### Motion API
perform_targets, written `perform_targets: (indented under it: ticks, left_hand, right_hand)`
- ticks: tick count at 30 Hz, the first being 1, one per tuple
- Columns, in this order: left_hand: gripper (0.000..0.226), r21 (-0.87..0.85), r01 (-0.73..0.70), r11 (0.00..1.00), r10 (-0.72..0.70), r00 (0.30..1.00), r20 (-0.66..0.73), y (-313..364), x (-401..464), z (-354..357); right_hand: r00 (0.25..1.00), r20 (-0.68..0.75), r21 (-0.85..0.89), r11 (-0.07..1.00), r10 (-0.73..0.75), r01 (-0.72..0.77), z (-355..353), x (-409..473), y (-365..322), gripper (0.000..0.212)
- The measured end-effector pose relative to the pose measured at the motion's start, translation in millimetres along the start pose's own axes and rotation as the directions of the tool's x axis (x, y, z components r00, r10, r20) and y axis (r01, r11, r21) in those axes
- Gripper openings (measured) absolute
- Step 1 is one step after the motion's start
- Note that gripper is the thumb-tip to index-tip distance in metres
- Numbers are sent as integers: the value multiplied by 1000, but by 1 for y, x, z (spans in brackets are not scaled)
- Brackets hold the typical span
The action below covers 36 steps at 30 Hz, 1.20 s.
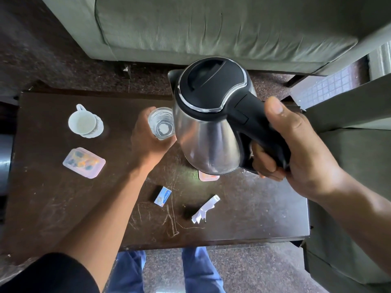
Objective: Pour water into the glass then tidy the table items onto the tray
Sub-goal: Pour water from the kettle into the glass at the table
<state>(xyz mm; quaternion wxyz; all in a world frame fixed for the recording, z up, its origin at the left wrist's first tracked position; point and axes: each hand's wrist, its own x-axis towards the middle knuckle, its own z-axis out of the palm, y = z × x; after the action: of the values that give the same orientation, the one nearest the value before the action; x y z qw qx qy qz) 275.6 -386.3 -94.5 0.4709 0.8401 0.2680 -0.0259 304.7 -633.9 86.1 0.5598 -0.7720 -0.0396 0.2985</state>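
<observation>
My right hand [296, 149] grips the black handle of a steel kettle [209, 132] with a black lid, held in the air over the dark table [254, 208]. My left hand [146, 140] wraps around a clear glass [161, 123] just left of the kettle body; the glass looks to hold a little water. The kettle's spout is on its far side, mostly hidden. No tray is in sight.
A white cup on a saucer [84, 121] and a pink pill box [84, 162] lie at the left. A small matchbox [162, 196], a crumpled paper [205, 209] and a pink item [208, 177] under the kettle lie nearer me. A grey sofa [211, 28] stands behind.
</observation>
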Motion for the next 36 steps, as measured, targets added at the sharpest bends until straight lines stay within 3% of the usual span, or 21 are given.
perform_targets:
  ticks: [13, 17, 21, 24, 29, 33, 36]
  left_hand:
    - [85, -1, 28, 1000, -28, 1000, -4, -18, 3, 7]
    - [94, -18, 17, 1000, -17, 1000, 2, -18, 4, 9]
    - [112, -9, 8, 1000, -7, 994, 113, -22, 6, 4]
    - [107, -4, -37, 999, 38, 994, 104, -23, 4, -11]
    - [99, -129, -235, 963, 246, 967, 72, -24, -2, -61]
    - [89, -264, -293, 919, 292, 955, -45, -15, -12, -114]
    - [76, -479, -264, 837, 283, 959, -34, -10, -17, -167]
  right_hand:
    - [998, 46, 51, 998, -31, 29, 1, -1, 3, 118]
    - [999, 25, 26, 999, -44, 43, 6, 1, -2, 94]
    - [998, 6, 31, 998, -55, 55, 13, 4, -13, 76]
    - [999, 24, 28, 999, -42, 41, 21, 5, -22, 81]
    - [994, 84, 1, 997, -75, 76, 40, 11, -48, 89]
    - [988, 98, 16, 993, -117, 116, 66, 22, -77, 91]
    - [978, 121, 3, 985, -170, 171, 97, 33, -101, 89]
